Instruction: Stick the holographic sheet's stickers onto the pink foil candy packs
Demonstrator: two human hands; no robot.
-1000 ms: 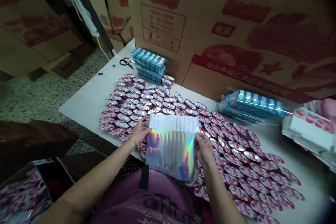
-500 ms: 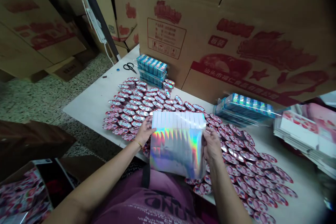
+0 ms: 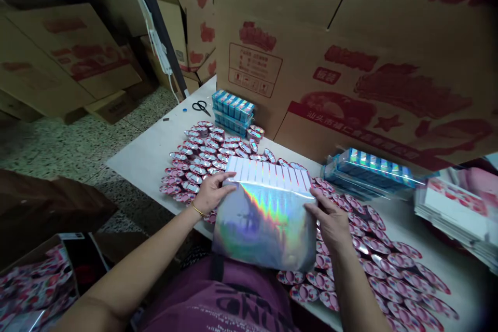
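Observation:
Between my two hands is a wide block of white boxes or cards (image 3: 268, 174) in a row, with a shiny rainbow-coloured film sheet or bag (image 3: 268, 228) over its lower part. My left hand (image 3: 213, 191) is closed on its left edge, thumb on top. At the right edge, my right hand (image 3: 329, 215) grips it with thumb and fingers. The block is tilted toward me above the table edge. Many oval red-and-pink packs (image 3: 194, 163) with silvery tops lie around and beneath it; some are hidden by it.
Blue packs in clear wrap (image 3: 233, 113) stand at the back left, near black scissors (image 3: 201, 108). More blue packs (image 3: 369, 168) lie at the right, beside stacked printed cards (image 3: 455, 199). A large carton (image 3: 295, 72) walls the table's back. An open box of pink packets (image 3: 35, 290) stands lower left.
The shiny film now lies smoother and wider over the block, its lower end spread out. My hands have moved slightly apart along its edges. The view has shifted a little.

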